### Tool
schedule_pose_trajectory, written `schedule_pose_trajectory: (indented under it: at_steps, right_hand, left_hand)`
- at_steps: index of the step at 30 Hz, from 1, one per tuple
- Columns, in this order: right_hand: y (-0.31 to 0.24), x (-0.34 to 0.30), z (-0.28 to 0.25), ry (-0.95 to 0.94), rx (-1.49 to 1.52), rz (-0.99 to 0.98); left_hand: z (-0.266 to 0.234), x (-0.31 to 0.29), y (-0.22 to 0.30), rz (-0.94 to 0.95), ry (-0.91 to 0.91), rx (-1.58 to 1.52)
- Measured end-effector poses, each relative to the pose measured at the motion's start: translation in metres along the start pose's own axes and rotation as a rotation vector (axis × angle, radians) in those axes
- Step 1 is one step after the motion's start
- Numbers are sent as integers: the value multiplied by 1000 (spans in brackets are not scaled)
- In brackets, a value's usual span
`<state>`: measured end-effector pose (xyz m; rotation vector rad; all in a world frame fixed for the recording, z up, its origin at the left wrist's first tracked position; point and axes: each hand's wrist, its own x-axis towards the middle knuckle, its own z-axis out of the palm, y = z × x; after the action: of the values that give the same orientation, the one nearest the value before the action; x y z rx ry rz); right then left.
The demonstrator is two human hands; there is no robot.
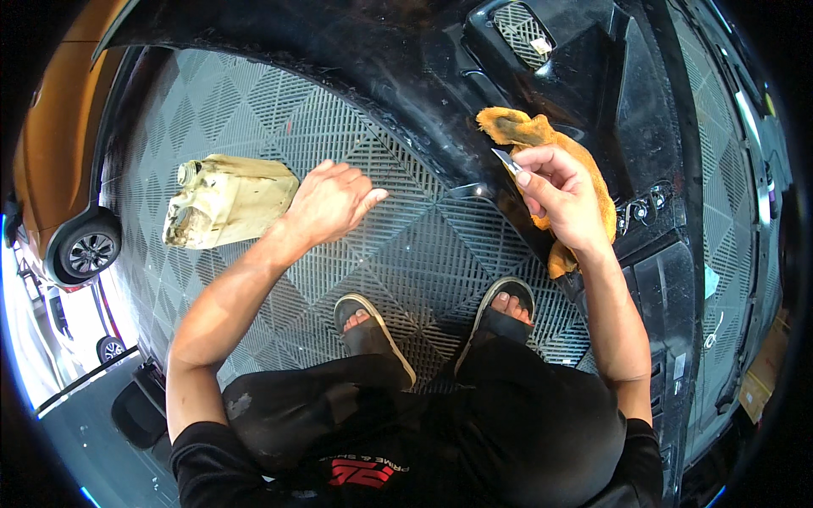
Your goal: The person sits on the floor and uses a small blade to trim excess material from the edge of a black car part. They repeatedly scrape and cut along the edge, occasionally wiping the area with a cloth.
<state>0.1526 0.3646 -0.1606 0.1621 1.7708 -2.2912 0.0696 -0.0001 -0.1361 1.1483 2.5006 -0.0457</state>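
Blade (506,161) pinched in my right hand (561,196) with the orange rag (542,135) behind it should stay shallow against the black bumper panel (440,110), while my empty left hand (332,201) spreads open, steadying nearby.

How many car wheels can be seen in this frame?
2. One wheel sits under the orange car at the left edge; a second wheel shows partly just below it, beside a white car body. Others may be hidden.

Orange cloth (584,182) partly behind hand (563,199)
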Motion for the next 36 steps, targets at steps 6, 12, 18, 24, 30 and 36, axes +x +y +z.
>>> schedule_pose_trajectory:
  at_steps: [6,12,18,24,30,36]
  right_hand:
    - [-3,5,7,-16,-15,-12]
    - [-2,5,12,-1,-42,-30]
    - [5,4,9,-25,-43,-27]
    - [7,4,10,-22,-28,-23]
    - [9,2,10,-13,-12,-23]
    - [8,1,9,-10,-24,-8]
  left_hand:
    - [6,7,-3,-207,319,-506]
    - [-11,50,24,-397,284,-1175]
    - [-22,60,31,-537,286,-1112]
    - [-24,54,30,-465,245,-1217]
    - [-27,42,20,-463,121,-1376]
    - [-27,36,21,-382,99,-976]
